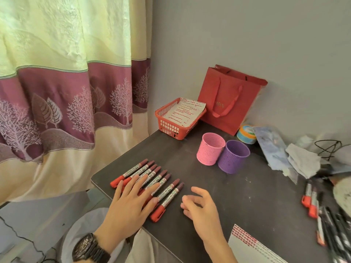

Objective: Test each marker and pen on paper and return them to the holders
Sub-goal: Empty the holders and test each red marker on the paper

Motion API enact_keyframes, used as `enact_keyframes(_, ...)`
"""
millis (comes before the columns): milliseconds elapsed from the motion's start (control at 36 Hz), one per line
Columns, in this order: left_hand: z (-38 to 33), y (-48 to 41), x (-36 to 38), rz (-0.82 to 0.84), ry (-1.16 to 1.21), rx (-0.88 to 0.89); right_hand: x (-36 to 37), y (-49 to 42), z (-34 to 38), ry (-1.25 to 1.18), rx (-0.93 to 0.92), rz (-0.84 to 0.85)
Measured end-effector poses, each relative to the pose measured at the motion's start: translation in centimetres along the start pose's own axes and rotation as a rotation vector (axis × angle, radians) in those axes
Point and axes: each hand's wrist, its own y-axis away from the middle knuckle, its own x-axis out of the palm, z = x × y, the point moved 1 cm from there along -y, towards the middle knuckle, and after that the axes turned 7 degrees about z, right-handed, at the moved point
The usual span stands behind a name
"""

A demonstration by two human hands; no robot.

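Head view: left hand spread flat on markers, right hand loosely curled beside them.

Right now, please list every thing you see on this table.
red-capped markers: eight, red, row at left edge
pink holder: one, pink, middle
purple holder: one, purple, beside pink holder
basket: one, red, back corner, holds marked paper
paper bag: one, red, against wall
striped round object: one, blue-orange, beside bag
test paper: one, white, red marks, near edge
loose pens and markers: count unclear, red and black, right edge
left hand: flat on the markers, watch on wrist
right hand: relaxed beside the row, holding nothing
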Motion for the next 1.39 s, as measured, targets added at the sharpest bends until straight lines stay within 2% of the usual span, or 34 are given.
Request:
enact_keyframes(83, -0.8, -0.2, -1.0, -0.028, 0.004, 0.003, -3.4, 2.5, 0.4, -0.092, -0.058, -0.034)
enact_keyframes(167, -2.0, -0.6, -1.9, -0.032, -0.054, 0.027, -8.3, 5.3, -0.1, -0.076, -0.13, -0.172)
enact_keyframes(306, -7.2, -2.2, -3.4, -0.079, -0.003, 0.192, -16.8, 9.9, -2.0, 0.23, -0.173, -0.51)
enact_keyframes(389, -11.6, -3.9, -2.5, -0.106, -0.054, 0.327, -21.3, 11.9, -4.4, 0.559, -0.114, -0.607)
enact_keyframes(472, -16.1, -5.7, 0.0, -0.003, -0.033, 0.487, -23.7, 13.8, -6.8, 0.858, 0.001, -0.588)
enact_keyframes(583, -21.8, -9.1, 4.7, 0.22, -0.095, 0.642, -23.8, 14.8, -9.0, 0.913, 0.007, -0.598)
enact_keyframes(694, -27.5, -12.2, 7.5, 0.27, -0.117, 0.697, -23.6, 14.1, -9.0, 0.973, 0.075, -0.511)
enact_keyframes(944, -36.9, -15.8, 9.7, 0.178, -0.152, 0.768, -24.4, 13.4, -9.5, 0.988, 0.044, -0.506)
enact_keyframes(1194, -40.0, -17.2, 10.2, 0.147, -0.237, 0.874, -24.3, 13.4, -9.7, 0.96, 0.012, -0.505)
enact_keyframes(1278, -39.8, -17.1, 10.3, 0.132, -0.164, 0.828, -24.4, 13.4, -9.6, 0.948, 0.015, -0.508)
enact_keyframes(1389, -39.2, -16.2, 10.0, 0.003, -0.032, 0.736, -24.4, 13.3, -9.7, 0.961, 0.019, -0.515)
